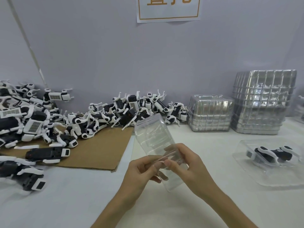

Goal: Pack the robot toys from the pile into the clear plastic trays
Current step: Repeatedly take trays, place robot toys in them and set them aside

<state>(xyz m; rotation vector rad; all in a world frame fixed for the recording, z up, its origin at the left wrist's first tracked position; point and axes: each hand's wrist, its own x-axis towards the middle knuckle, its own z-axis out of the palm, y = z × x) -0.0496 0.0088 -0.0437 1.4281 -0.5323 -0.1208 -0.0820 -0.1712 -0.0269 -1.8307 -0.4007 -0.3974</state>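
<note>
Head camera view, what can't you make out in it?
Head view:
Wall sign: text cut by the top edge.
Toy pile: runs past the left edge, count unknown.
Clear tray: one or several nested, its transparency hides it.
Tall tray stack: glare blurs the count.

White table. Left: brown cardboard sheet, bearing pile of robot toys. Rear right: short stack of clear trays, tall stack beside it. Right edge: single clear tray holding one robot toy.

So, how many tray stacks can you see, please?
2: a low stack right of the toy pile, a taller stack on its right; another may be cut off at the frame's edge.
</note>
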